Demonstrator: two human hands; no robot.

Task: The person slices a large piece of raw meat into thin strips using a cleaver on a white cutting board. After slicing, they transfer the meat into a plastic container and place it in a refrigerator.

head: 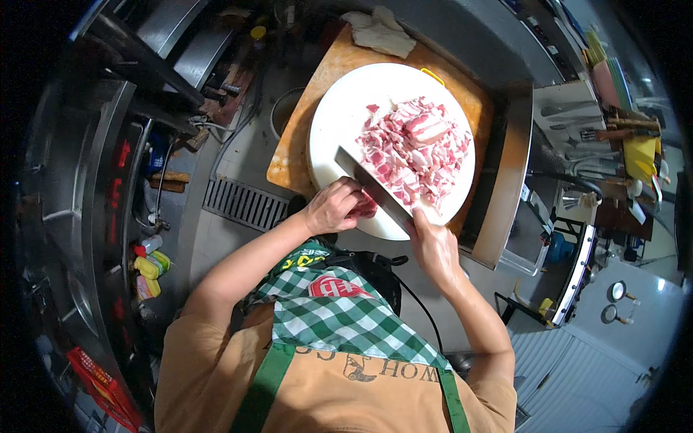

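My right hand (435,243) grips the handle of a cleaver (373,187), its broad blade slanting up and left across a round white cutting board (335,119). Just left of the blade, my left hand (338,204) presses on a piece of raw red meat (365,207) at the board's near edge; the fingers partly hide it. Beyond the blade lies a spread heap of chopped raw pork (406,157), pink with white fat. On top of that heap rests a larger uncut chunk of pork (427,128).
The board sits on an orange-brown worktop (292,157) with a crumpled cloth (379,32) at its far edge. A steel ledge (503,189) borders it on the right. Left are a floor drain grate (246,203) and several bottles (151,265) beside steel kitchen equipment (103,189).
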